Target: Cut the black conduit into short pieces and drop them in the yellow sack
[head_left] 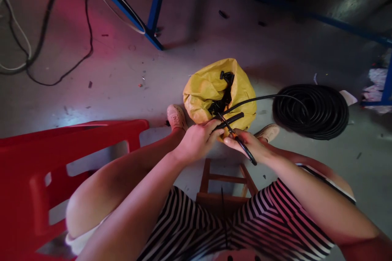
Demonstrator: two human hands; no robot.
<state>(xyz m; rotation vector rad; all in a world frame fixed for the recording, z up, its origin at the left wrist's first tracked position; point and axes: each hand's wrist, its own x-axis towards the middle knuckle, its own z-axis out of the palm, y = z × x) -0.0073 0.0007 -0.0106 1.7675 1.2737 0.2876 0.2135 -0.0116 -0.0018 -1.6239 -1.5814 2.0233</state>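
Note:
My left hand is closed around a length of black tubing and a short thick black piece that sticks out to the right. My right hand grips black-handled scissors. Their blades cross the tubing beside my left fingers; whether they touch it I cannot tell. Both hands are over the near rim of a yellow sack, which stands on the floor between my feet. Black pieces show inside its mouth. From my hands the tubing runs right to a large black coil on the floor.
A red plastic chair stands at the left. Below my hands is a wooden stool. A blue metal frame crosses the top, with loose cables on the floor at the upper left. Small scraps lie about.

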